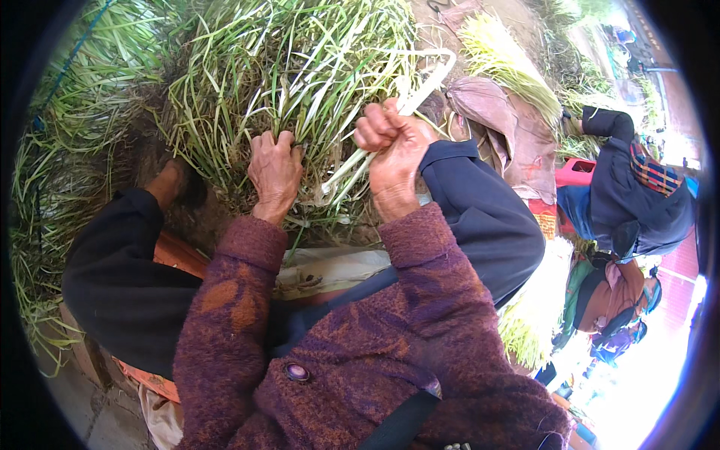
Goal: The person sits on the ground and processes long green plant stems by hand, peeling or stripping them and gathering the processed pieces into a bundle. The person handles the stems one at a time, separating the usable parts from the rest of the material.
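A large heap of long green and straw-coloured leafy stalks [242, 95], perhaps garlic greens or chives, lies before me. My left hand [275, 169] is at its near edge, back up, fingers bent down among the leaves. Its fingertips are hidden, so whether it grips any stalks cannot be told. Beside my right knee, my right hand [394, 149] is closed around a few pale, whitish stalks [424, 87]. Their leafy upper part bends over above the fist, and their white lower ends stick out below it toward the left.
A pinkish cloth [498, 121] lies beyond my right knee, with a bundle of yellow-green stalks [509, 62] above it. Another bright bundle [531, 320] is at the right. Several people [630, 185] bend or sit farther right, near a red plastic container [575, 170]. More greens [107, 84] lie left.
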`<state>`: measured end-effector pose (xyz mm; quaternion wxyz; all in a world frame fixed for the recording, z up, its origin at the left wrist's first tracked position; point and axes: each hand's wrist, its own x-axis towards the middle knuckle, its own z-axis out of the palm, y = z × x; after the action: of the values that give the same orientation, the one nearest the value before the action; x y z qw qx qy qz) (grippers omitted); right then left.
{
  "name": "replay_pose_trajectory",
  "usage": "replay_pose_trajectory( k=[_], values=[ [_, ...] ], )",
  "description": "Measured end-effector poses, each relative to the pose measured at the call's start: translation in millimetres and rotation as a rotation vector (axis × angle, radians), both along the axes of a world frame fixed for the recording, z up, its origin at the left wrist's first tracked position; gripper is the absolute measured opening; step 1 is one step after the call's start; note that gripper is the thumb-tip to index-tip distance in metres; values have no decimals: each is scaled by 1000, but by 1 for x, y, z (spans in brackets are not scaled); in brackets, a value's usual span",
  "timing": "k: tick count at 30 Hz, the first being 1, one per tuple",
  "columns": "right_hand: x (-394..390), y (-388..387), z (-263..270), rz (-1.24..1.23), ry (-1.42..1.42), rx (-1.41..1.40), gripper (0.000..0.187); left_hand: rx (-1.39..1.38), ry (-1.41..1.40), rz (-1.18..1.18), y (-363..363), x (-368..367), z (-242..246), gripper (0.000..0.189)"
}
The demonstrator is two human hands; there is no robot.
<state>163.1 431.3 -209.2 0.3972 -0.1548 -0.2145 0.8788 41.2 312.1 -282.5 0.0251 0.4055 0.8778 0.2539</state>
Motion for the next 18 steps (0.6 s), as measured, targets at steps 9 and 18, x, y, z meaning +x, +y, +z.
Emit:
replay_pose_trajectory(
  k=[9,18],
  values=[
    [-12,-8,-13,116,-151,162,5,508,-313,-227,-9,12,27,19],
    [-13,-19,-36,77,-579,206,16,580,-587,-272,-8,24,35,18]
  ],
)
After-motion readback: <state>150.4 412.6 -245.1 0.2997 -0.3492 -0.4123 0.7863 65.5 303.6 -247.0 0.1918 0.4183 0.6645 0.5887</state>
